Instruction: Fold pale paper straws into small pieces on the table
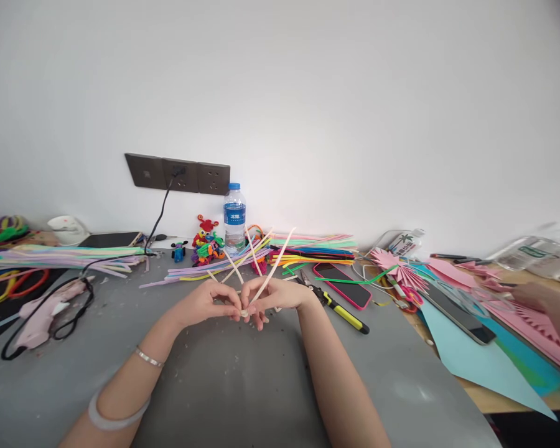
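Note:
Both of my hands meet above the middle of the grey table (224,386). Several cream-white pipe cleaners (274,264) fan upward from where the fingertips come together. My left hand (210,303) pinches their gathered lower end from the left. From the right, my right hand (270,295) grips the same bundle, thumb and fingers pressed together. How the stems are joined is hidden by the fingers. Just behind lie loose lilac and yellow pipe cleaners (177,274). To the right of my right hand are yellow-and-black pliers (340,311).
A water bottle (234,218) stands by colourful pipe-cleaner figures (206,239). A pink glue gun (46,314) with a black cord lies left. A pink-cased phone (343,285) lies right, before another phone (462,311) and light-blue paper (476,361). Another person's hand (544,298) is at the far right.

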The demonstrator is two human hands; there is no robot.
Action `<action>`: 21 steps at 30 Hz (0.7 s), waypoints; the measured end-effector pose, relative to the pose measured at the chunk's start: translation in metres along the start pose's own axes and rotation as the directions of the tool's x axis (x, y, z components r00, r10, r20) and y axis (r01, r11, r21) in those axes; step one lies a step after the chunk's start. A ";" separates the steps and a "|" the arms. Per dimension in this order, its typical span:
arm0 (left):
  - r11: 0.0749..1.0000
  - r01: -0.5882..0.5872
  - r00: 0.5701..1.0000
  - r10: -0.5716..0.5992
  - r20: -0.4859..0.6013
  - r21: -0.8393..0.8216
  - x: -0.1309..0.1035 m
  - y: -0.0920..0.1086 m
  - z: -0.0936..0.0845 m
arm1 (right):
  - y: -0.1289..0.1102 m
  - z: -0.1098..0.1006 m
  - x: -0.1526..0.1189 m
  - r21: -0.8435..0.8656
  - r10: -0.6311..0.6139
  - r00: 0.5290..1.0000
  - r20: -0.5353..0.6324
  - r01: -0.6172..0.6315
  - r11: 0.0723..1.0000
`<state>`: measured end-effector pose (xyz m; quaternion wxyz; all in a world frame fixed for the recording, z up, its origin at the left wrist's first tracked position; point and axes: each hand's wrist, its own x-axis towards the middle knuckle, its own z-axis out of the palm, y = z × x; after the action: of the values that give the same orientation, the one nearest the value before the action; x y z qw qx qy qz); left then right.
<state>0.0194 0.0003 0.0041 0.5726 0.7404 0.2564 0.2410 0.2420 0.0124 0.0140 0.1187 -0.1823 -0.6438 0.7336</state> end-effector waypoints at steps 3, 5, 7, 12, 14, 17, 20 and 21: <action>1.000 -0.021 0.999 0.022 -0.033 0.020 0.000 -0.001 -0.002 | 0.003 0.000 0.004 0.053 -0.031 0.999 -0.023 0.032 0.998; 1.000 -0.009 0.996 0.012 -0.091 0.024 0.000 -0.001 -0.002 | 0.004 0.000 0.006 0.086 -0.074 0.995 -0.072 0.080 0.993; 1.000 -0.002 0.984 0.003 -0.178 0.004 0.001 -0.002 -0.001 | 0.004 0.001 0.008 0.101 -0.131 0.979 -0.154 0.148 0.984; 0.990 -0.100 0.923 0.057 -0.381 -0.095 0.003 -0.005 0.002 | 0.005 -0.001 0.009 0.082 -0.215 0.925 -0.313 0.251 0.964; 0.989 -0.121 0.897 0.072 -0.436 -0.085 0.004 -0.006 0.002 | 0.006 -0.003 0.008 0.082 -0.225 0.919 -0.325 0.264 0.961; 0.991 -0.126 0.876 0.090 -0.474 -0.043 0.006 -0.006 0.002 | 0.006 -0.004 0.008 0.085 -0.224 0.918 -0.328 0.265 0.961; 0.992 -0.123 0.863 0.089 -0.497 -0.037 0.006 -0.004 0.002 | 0.005 -0.003 0.008 0.073 -0.232 0.909 -0.348 0.272 0.959; 0.992 -0.120 0.854 0.085 -0.513 -0.035 0.006 -0.003 0.002 | 0.004 -0.002 0.008 0.072 -0.238 0.905 -0.352 0.280 0.957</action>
<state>0.0249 0.0036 0.0011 0.4949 0.6435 0.3509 0.4668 0.2355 0.0169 0.0084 0.3351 -0.2115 -0.5866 0.7063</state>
